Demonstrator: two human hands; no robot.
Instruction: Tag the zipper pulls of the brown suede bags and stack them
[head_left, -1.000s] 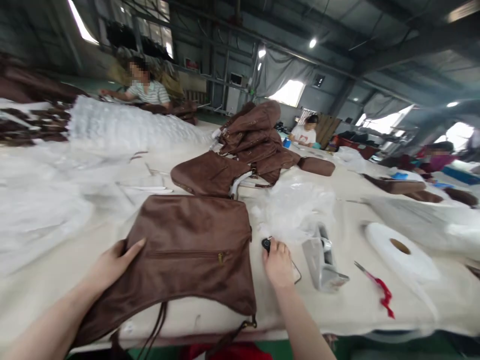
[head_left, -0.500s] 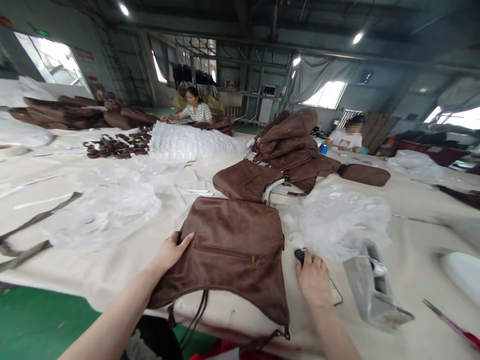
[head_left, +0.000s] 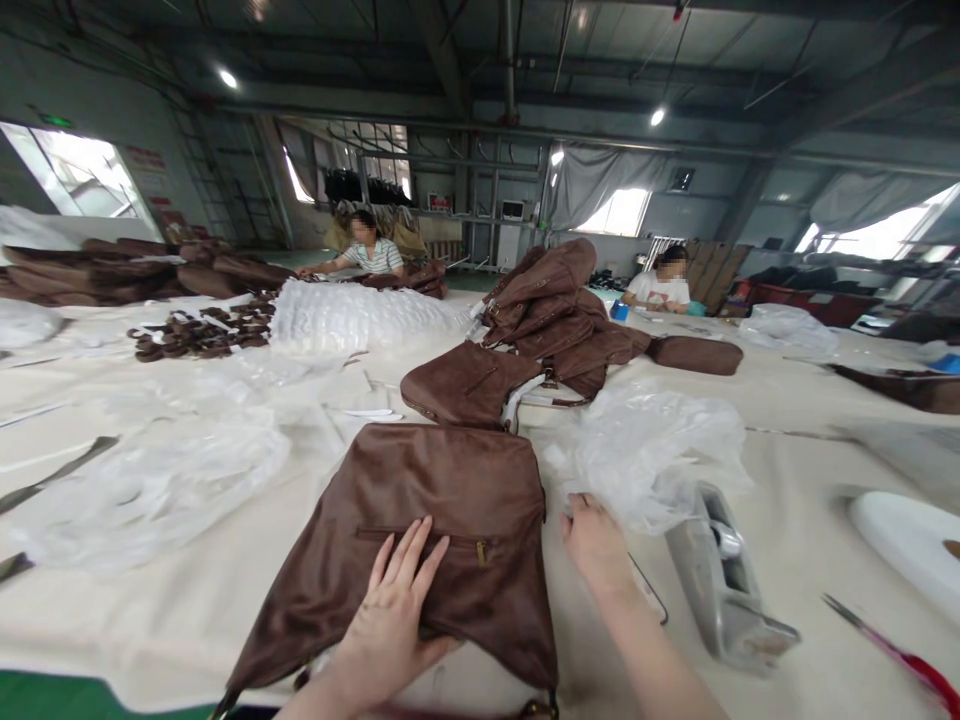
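A brown leather-look handbag lies flat on the table before me, its zipped pocket facing up. My left hand rests on its lower front, fingers spread across the zip line and the thumb by the curved edge. To the right of the bag, my right hand is closed low over the table, its fingers curled beside a crumpled clear plastic bag. Whatever those fingers hold is hidden. A phone-like flat object shows partly from under my right wrist.
A tape dispenser, red-handled scissors and a white roll lie to the right. Beyond the handbag is a heap of brown bags. Plastic film covers part of the left side. Two people sit across the table.
My left hand has moved from the bag's left edge onto its front and flattened. My right hand has shifted slightly; the small black object at its fingertips no longer shows. The view has shifted.
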